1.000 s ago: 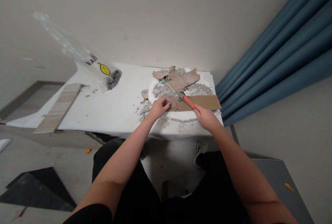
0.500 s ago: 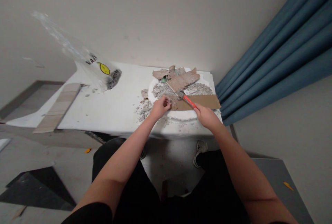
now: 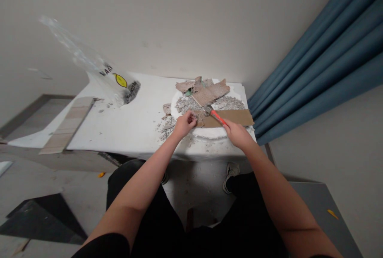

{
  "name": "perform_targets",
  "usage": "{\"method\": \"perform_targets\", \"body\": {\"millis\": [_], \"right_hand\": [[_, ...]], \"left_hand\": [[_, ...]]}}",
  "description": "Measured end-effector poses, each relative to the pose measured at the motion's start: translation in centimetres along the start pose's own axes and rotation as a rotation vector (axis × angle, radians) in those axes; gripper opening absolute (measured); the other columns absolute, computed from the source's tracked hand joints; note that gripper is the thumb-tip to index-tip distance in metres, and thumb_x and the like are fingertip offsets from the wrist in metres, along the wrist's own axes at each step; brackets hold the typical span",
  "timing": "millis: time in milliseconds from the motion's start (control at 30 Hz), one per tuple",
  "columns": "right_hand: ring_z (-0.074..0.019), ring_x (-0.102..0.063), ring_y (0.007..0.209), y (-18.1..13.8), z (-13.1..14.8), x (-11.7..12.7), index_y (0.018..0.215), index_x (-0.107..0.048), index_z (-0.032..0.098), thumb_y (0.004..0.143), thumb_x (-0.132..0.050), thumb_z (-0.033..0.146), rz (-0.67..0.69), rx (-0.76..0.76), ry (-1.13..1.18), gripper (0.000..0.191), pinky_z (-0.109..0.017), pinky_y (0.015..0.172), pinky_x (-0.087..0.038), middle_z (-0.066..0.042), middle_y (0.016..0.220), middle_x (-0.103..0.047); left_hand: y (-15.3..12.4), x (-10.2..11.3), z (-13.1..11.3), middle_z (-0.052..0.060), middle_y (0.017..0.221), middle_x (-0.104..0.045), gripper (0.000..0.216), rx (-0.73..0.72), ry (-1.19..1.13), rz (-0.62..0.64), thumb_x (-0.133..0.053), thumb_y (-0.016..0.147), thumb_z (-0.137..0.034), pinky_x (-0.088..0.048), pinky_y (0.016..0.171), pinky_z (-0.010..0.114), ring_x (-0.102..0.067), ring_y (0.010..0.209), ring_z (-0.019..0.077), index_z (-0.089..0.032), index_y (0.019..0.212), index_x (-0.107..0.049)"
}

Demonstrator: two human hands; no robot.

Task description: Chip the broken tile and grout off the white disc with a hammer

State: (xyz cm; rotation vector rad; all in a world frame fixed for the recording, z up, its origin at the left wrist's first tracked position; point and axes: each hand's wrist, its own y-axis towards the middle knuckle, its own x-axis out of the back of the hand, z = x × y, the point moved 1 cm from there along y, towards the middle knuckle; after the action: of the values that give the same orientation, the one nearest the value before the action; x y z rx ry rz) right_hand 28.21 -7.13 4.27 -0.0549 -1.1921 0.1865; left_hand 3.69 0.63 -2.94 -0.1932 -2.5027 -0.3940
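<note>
My right hand (image 3: 238,133) is wrapped round the red handle of a hammer (image 3: 217,116). The hammer's grey head is over the left part of a brown cardboard strip (image 3: 235,118). Close to that head, my left hand (image 3: 184,125) has its fingers curled in a pinch at the strip's left end; what lies between the fingertips is too small to make out. Grey crumbled bits (image 3: 229,103) lie on a round white slab (image 3: 209,132) under the strip. Torn brownish board pieces (image 3: 213,91) are piled at the back of the slab.
A clear plastic bag (image 3: 115,80) with a yellow lemon print and dark contents stands on the white-covered table (image 3: 125,130). A wooden plank (image 3: 69,124) lies at the table's left. Loose fragments (image 3: 168,128) are scattered left of the slab. Blue curtains (image 3: 323,58) hang at the right.
Both hands and the hammer hold almost the same place. Only a slight shift of the whole view shows.
</note>
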Motion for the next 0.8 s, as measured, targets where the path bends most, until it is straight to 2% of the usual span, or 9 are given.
{"method": "perform_targets", "body": {"millis": [333,500,600,800], "right_hand": [[-0.0291,-0.066,0.109,0.0,0.0,0.1,0.144,-0.055,0.027,0.104,-0.034,0.035,-0.005,-0.005,0.022,0.046,-0.035,0.089,-0.047,-0.010,0.129,-0.069],[-0.0292,-0.065,0.114,-1.0,0.9,1.8,0.143,-0.056,0.027,0.103,-0.035,0.035,-0.089,0.033,0.078,0.046,-0.035,0.092,-0.047,-0.008,0.128,-0.070],[-0.0299,-0.065,0.114,-2.0,1.7,2.8,0.146,-0.053,0.028,0.104,-0.032,0.038,-0.146,0.063,0.097,0.047,-0.036,0.090,-0.048,-0.007,0.128,-0.070],[-0.0301,-0.067,0.109,-2.3,2.7,2.0,0.145,-0.054,0.029,0.104,-0.035,0.035,-0.052,0.102,0.053,0.046,-0.036,0.089,-0.048,-0.007,0.128,-0.070]], "left_hand": [[0.0,-0.2,0.1,0.000,0.083,-0.069,0.011,-0.018,0.037,0.009,-0.058,0.085,-0.027,-0.050,0.072,0.026,-0.063,0.073,0.0140,-0.022,0.094,-0.056],[0.0,-0.4,0.1,0.000,0.084,-0.070,0.038,-0.016,0.011,0.005,-0.060,0.083,-0.023,-0.051,0.073,0.027,-0.064,0.071,0.0142,-0.021,0.119,-0.050],[0.0,-0.6,0.2,0.000,0.086,-0.071,0.045,-0.005,-0.014,0.002,-0.061,0.082,-0.022,-0.051,0.073,0.028,-0.065,0.072,0.0144,-0.021,0.124,-0.046],[-0.3,-0.7,0.2,-0.002,0.084,-0.070,0.046,0.008,0.014,-0.011,-0.061,0.081,-0.021,-0.049,0.070,0.026,-0.064,0.070,0.0138,-0.022,0.123,-0.043]]}}
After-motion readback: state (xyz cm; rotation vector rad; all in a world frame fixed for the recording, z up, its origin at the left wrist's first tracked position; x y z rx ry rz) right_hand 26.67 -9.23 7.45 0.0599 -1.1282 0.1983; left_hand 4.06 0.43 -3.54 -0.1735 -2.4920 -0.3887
